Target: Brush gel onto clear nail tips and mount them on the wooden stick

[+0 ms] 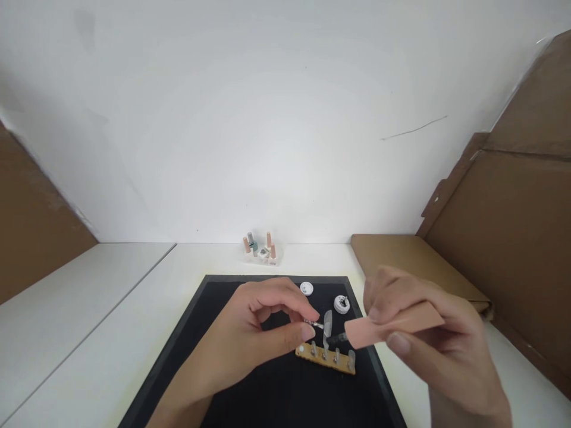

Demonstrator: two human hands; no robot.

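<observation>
A white wall (267,119) fills the upper and middle frame, with brown cardboard (513,238) standing along the right edge and more at the left edge. Below it spreads a white surface (66,333), carrying a black mat (259,398) at the bottom centre. A flat cardboard box (397,255) lies right of centre, behind the right hand.

The right hand (428,339), lower right, has its thumb and fingers clamped on a pink handle (397,326); a dark brush tip (338,339) points left from it. The left hand (272,324), lower centre, has its thumb and forefinger pinched together on a thin metal stick (314,324). At the stick's right end is a clear nail tip (328,324), upright between the hands. The brush tip is close to its lower end; whether they touch is unclear.

Just below, a yellowish stand (328,361) lies slanted on the mat, bearing a row of small clear pieces (336,355). At the centre of the frame, near the wall, a clear holder (263,260) carries small bottles (273,252). A white jar (341,305) and a round white lid (306,288) lie toward the mat's far edge.
</observation>
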